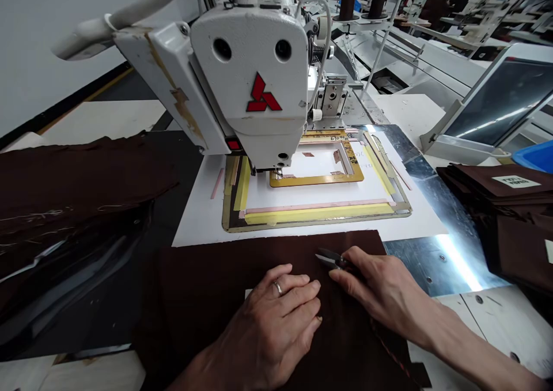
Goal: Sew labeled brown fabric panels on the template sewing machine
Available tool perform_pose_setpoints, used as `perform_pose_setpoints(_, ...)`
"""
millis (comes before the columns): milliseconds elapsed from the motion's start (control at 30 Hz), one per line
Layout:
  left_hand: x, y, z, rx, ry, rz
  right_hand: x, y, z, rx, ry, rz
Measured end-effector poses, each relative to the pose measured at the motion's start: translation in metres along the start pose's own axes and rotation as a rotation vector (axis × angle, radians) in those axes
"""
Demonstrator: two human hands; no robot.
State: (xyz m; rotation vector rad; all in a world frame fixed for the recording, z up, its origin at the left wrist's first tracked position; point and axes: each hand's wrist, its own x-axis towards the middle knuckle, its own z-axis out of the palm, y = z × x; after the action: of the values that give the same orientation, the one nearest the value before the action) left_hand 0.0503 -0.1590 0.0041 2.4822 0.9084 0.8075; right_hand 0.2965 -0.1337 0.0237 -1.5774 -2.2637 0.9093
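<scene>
Dark brown fabric (207,299) lies flat in front of the sewing machine (254,86). My left hand (280,316) rests on it palm down, fingers stretched out side by side, a ring on one finger. Just to its right, my right hand (380,281) is closed around small dark thread snips (330,258), whose two blades point left and stand slightly apart above the fabric. Part of a white label (247,293) shows beside my left hand. A reddish cord (391,353) runs down the fabric below my right wrist.
Beyond the fabric, a taped template frame (317,215) lies under the machine head, a yellow-brown clamp frame (317,180) on it. Brown fabric piles lie at the left (82,178) and right (510,207). A screen (501,100) and blue container (536,156) stand at the right.
</scene>
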Motion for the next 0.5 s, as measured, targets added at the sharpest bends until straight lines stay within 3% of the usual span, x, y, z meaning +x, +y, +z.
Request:
perform_pose_setpoints(133, 0.0, 0.0, 0.0, -0.009, -0.009, -0.002, 0.002, 0.0, -0.004, 0.095, 0.012, 0.024)
perform_pose_setpoints(367, 0.001, 0.001, -0.002, -0.01, -0.025, -0.001, -0.003, 0.0, -0.011, -0.058, -0.151, 0.041)
perform_pose_setpoints(500, 0.001, 0.001, -0.002, -0.008, -0.009, 0.009, -0.004, -0.002, -0.013, -0.085, -0.166, 0.021)
